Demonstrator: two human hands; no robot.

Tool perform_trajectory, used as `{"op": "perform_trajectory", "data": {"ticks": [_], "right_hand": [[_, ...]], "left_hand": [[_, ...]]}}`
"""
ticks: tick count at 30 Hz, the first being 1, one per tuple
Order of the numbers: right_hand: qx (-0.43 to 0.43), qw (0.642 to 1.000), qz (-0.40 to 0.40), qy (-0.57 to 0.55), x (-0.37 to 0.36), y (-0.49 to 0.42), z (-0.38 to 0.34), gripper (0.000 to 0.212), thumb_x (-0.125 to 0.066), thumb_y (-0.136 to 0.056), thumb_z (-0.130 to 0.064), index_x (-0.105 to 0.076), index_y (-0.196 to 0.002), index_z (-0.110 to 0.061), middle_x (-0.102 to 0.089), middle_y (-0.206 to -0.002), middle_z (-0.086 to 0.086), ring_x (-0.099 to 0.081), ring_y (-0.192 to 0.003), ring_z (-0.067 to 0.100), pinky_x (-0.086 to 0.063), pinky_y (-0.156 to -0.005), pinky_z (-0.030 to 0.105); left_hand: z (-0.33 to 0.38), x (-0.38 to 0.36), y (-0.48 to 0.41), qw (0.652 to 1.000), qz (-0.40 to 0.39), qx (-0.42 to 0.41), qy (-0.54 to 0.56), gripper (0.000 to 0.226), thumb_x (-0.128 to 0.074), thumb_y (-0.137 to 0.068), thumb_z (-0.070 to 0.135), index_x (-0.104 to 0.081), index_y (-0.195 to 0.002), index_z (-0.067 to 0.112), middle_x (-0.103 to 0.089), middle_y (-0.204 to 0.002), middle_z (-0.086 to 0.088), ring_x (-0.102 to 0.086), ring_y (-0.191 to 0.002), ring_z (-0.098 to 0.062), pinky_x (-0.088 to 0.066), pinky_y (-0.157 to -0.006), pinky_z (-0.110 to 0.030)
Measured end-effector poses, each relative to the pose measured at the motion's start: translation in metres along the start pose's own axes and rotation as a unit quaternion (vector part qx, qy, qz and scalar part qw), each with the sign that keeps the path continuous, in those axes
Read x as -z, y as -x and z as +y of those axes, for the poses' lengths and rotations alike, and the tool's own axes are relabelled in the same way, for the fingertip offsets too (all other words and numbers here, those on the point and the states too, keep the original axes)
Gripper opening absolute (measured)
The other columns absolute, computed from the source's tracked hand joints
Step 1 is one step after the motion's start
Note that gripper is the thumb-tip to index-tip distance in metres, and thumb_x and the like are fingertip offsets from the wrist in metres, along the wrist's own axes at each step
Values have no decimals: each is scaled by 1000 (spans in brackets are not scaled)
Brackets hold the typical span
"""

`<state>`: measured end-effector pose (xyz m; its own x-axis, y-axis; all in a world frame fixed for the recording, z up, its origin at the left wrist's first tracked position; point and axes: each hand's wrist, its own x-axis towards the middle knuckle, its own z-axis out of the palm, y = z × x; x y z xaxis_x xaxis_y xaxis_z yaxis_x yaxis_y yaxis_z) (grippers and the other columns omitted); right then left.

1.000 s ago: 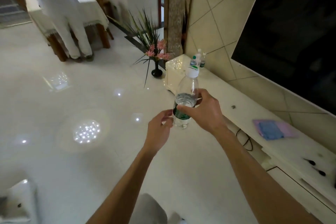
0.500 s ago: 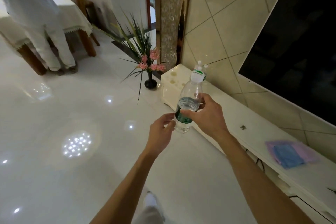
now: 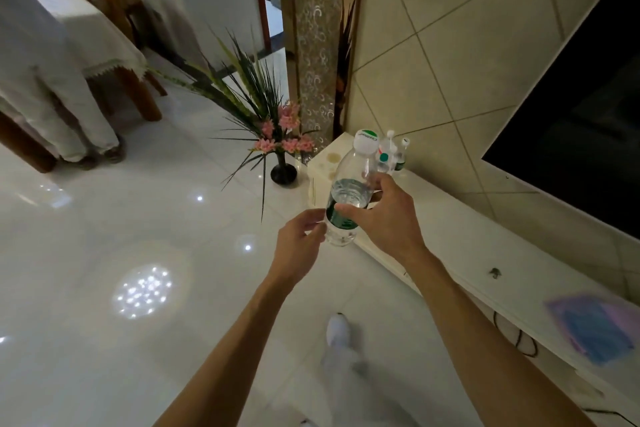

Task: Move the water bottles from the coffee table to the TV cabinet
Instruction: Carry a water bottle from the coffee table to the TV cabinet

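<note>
Your right hand [image 3: 388,218] grips water bottle [image 3: 348,198] mid-body, upright, above near edge of TV cabinet [image 3: 450,236]. Your left hand [image 3: 299,237] half-curled, fingertips touching bottle's lower side.

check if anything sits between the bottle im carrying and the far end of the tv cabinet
Nothing visible blocks it. The bottle in the right hand hangs over the cabinet edge; the top between it and the bottles already standing at the far end looks bare.

Glossy white floor [image 3: 104,253], diagonal beige wall tiles [image 3: 450,55]
</note>
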<state>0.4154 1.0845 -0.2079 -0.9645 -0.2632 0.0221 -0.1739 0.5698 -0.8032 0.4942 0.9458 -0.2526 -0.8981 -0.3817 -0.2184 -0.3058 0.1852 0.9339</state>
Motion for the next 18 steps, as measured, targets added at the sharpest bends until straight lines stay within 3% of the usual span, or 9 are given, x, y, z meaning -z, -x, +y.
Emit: {"op": "perform_trajectory", "data": {"ticks": [10, 18], "right_hand": [[-1, 998, -56, -34, -39, -175, 5, 78, -84, -67, -46, -48, -133, -23, -61, -126, -4, -60, -104, 12, -55, -90, 35], [-16, 998, -44, -29, -44, -287, 11, 79, -84, -69, -43, -49, -134, -19, -62, -127, -2, -61, -105, 13, -54, -90, 31]], "left_hand": [[25, 16, -163, 998, 16, 55, -19, 34, -52, -97, 14, -62, -130, 14, -66, -127, -2, -66, -105, -14, -54, -98, -41], [52, 5, -282, 997, -13, 66, -26, 33, -52, -98, 17, -62, -129, 12, -67, -124, -5, -68, -102, -15, -54, -97, -40]]}}
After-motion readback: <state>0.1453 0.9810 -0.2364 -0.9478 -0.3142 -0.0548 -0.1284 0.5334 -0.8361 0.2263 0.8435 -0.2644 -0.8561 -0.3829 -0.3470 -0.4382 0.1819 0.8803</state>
